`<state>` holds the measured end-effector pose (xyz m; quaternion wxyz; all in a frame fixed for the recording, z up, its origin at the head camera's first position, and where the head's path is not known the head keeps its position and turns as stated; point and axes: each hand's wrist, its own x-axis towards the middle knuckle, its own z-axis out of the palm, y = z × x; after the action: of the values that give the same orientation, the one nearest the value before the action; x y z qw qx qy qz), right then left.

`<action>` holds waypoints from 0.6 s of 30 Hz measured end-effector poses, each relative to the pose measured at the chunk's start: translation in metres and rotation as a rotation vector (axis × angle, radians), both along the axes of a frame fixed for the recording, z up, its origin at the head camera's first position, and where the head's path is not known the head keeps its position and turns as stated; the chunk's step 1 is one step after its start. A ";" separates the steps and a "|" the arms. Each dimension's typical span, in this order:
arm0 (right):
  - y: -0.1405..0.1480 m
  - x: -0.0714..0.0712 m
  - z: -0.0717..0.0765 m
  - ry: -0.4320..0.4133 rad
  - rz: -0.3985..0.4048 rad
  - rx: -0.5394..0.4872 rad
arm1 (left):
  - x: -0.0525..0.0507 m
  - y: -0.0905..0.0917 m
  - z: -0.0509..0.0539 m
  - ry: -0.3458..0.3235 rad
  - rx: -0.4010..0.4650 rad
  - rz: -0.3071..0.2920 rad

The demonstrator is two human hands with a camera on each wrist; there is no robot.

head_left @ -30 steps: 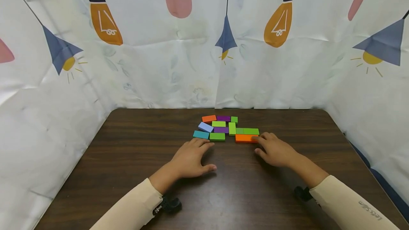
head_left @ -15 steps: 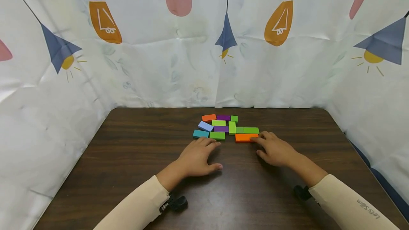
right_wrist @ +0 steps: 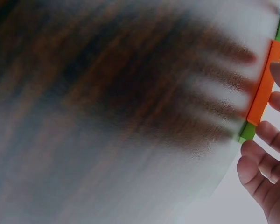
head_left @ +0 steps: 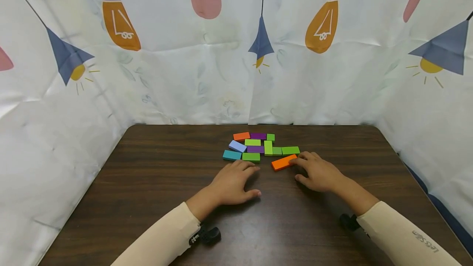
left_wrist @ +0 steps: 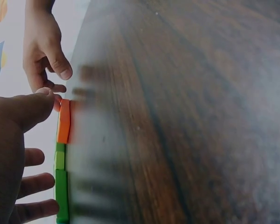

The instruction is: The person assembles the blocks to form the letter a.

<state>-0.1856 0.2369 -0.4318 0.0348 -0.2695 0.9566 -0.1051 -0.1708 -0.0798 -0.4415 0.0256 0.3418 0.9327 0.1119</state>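
In the head view a long orange block (head_left: pixel 283 163) lies flat and slanted on the table, its right end toward the back. The index fingertip of my right hand (head_left: pixel 320 172) touches that end, with the other fingers loosely bent. My left hand (head_left: pixel 233 183) hovers low over the table in front of a green block (head_left: pixel 251 158) and a teal block (head_left: pixel 231 155), thumb spread and holding nothing. The left wrist view shows the orange block (left_wrist: pixel 64 121) beyond my left thumb. In the right wrist view, right fingertips are close to the orange block (right_wrist: pixel 265 84).
Behind lie other flat blocks: a purple block (head_left: pixel 256 149), a light blue block (head_left: pixel 237 146), an upright-lying lime block (head_left: pixel 268 148), a green block (head_left: pixel 290 150) and a red-orange block (head_left: pixel 242 136). A patterned curtain (head_left: pixel 207 85) hangs past the table's (head_left: pixel 166 151) back edge.
The orange block has turned away from the green row, its left end swinging toward the front. My left hand has shifted to the right; my right hand has barely moved.
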 end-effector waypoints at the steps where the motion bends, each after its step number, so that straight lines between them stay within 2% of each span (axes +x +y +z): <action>1: 0.000 0.000 0.000 0.001 0.000 0.000 | 0.000 0.001 0.000 0.000 0.001 -0.002; 18: -0.002 -0.002 -0.004 -0.018 0.014 -0.056 | -0.002 0.013 -0.002 -0.005 0.008 -0.049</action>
<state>-0.1879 0.2345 -0.4357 0.0366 -0.2763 0.9510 -0.1338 -0.1726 -0.0670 -0.4433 0.0291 0.3644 0.9236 0.1159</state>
